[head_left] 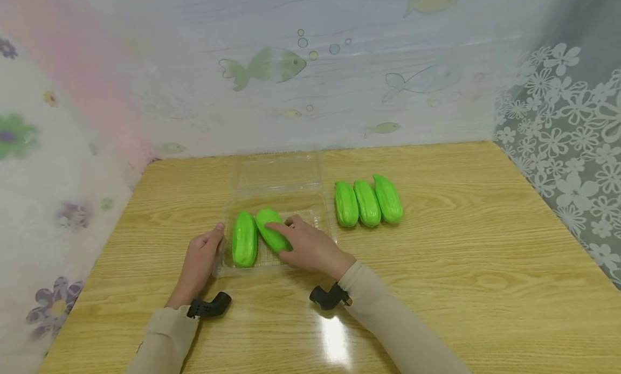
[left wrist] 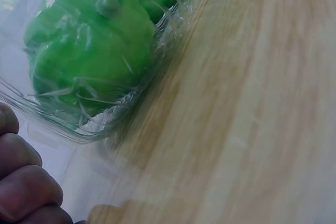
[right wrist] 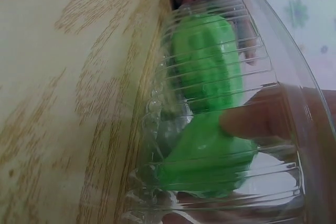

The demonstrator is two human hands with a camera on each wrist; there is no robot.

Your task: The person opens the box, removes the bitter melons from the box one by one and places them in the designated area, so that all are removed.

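Note:
A clear plastic clamshell box (head_left: 320, 223) lies on the table with its lid folded back. Inside, to the left, is one bright green ribbed gourd (head_left: 245, 240); beside it a second green gourd (head_left: 273, 231) slants. My right hand (head_left: 310, 246) grips this second gourd from the right, thumb on its near end and fingers over its top. At the box's left side, my left hand (head_left: 201, 255) holds the wall, its thumb against the edge. The left wrist view shows curled fingers (left wrist: 29, 187) outside the wall. Seen through the plastic in the right wrist view, a fingertip presses the held gourd (right wrist: 210, 156).
Three more green gourds (head_left: 367, 203) lie side by side on the wood-grain table (head_left: 461, 255), right of the box. The open lid (head_left: 278, 172) lies toward the back wall. Patterned sheets (head_left: 339, 83) hang behind and at both sides.

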